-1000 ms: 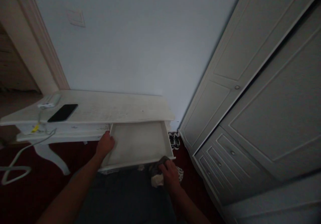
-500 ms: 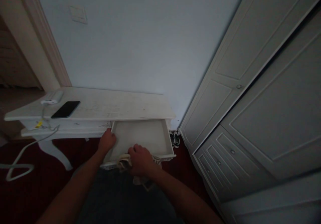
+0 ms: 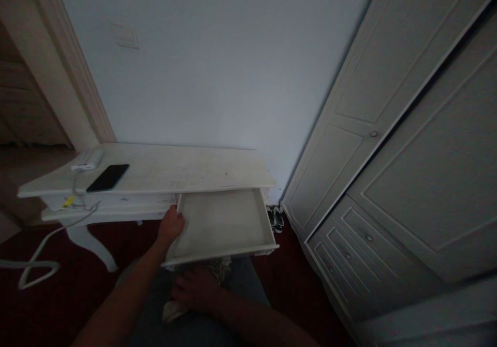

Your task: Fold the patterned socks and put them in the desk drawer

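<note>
A pulled-out white drawer (image 3: 225,222) juts from the white console table (image 3: 174,168), its inside bare. My left hand (image 3: 171,223) is closed over the drawer's left side wall. Just below the drawer front, over my lap, my right hand (image 3: 196,287) is closed on a crumpled cloth (image 3: 174,311), light with a darker pattern. Parts of the cloth show on both sides of the hand; the rest of it is hidden under the fingers.
A black phone (image 3: 107,177) and a white power strip (image 3: 87,159) lie on the tabletop's left end, with a white cable (image 3: 39,251) hanging down. Dark shoes (image 3: 275,218) stand on the red floor by the wall. A white wardrobe (image 3: 349,145) fills the right side.
My right hand has moved with the cloth from the drawer's front edge down and towards me. The left hand keeps its hold on the drawer side.
</note>
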`<control>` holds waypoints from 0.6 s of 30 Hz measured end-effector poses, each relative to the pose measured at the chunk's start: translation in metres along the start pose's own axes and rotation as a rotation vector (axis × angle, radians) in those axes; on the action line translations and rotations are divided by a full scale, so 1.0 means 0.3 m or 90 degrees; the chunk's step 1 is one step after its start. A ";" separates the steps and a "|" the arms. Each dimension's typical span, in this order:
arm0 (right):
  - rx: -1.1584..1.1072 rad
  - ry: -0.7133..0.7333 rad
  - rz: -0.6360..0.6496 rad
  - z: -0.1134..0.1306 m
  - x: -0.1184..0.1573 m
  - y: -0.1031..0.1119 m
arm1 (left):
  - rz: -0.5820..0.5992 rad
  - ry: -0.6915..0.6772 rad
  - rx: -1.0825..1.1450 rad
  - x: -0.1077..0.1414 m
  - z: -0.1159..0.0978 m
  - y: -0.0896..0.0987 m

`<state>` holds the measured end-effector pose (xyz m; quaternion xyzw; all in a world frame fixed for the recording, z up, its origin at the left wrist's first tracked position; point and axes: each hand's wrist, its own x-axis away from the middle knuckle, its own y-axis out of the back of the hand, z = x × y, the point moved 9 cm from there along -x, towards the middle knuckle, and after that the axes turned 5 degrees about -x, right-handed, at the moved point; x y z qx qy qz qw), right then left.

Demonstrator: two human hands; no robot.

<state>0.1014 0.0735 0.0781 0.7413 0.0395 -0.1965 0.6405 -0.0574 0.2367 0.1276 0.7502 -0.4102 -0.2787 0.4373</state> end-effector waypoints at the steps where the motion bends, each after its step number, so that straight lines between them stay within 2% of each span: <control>1: -0.002 -0.015 -0.006 -0.016 0.017 0.003 | 0.000 0.001 0.001 0.000 0.001 -0.001; 4: -0.007 -0.044 -0.039 -0.053 0.068 0.055 | -0.001 0.007 0.003 -0.002 0.007 -0.008; 7: 0.005 -0.105 -0.089 -0.129 0.168 0.168 | 0.001 0.014 0.005 -0.004 0.013 -0.016; 9: 0.021 -0.197 -0.124 -0.237 0.278 0.275 | 0.003 0.018 0.006 -0.007 0.016 -0.021; 11: 0.039 -0.318 -0.176 -0.381 0.418 0.409 | 0.005 0.020 0.006 -0.011 0.018 -0.025; 14: -0.033 -0.500 -0.265 -0.591 0.634 0.595 | 0.011 0.020 0.006 -0.017 0.023 -0.032; 16: -0.096 -0.538 -0.328 -0.671 0.731 0.689 | 0.017 0.019 0.005 -0.017 0.030 -0.037; 18: -0.171 -0.532 -0.383 -0.719 0.797 0.761 | 0.024 0.019 0.003 -0.015 0.039 -0.042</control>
